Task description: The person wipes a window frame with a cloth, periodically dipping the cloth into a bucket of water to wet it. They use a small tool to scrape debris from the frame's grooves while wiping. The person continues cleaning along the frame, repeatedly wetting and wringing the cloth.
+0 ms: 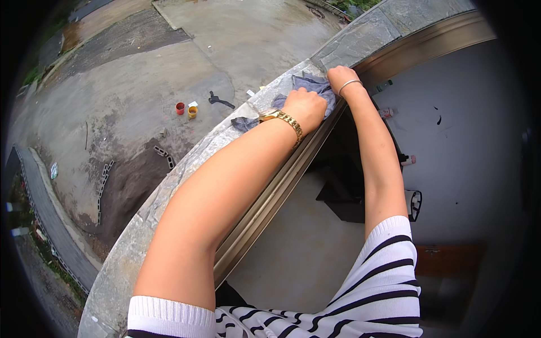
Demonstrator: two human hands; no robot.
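My left hand [305,109], with a gold watch at the wrist, is closed on a crumpled blue-grey cloth [312,83] lying on the stone window ledge [211,145]. My right hand [341,79], wearing a silver bangle, grips the same cloth at its right end, by the corner where the ledge meets the upright side of the opening. One end of the cloth trails out to the left, past the watch. Beneath my left forearm runs the metal window track [264,203]. The fingertips of both hands are hidden in the cloth.
Far below outside, a red bucket [180,108] and a yellow bucket [192,112] stand on wet concrete, near a heap of dark sand [131,186]. The metal frame [422,40] borders the opening. Indoors, several bottles and a black object [344,198] lie at my right.
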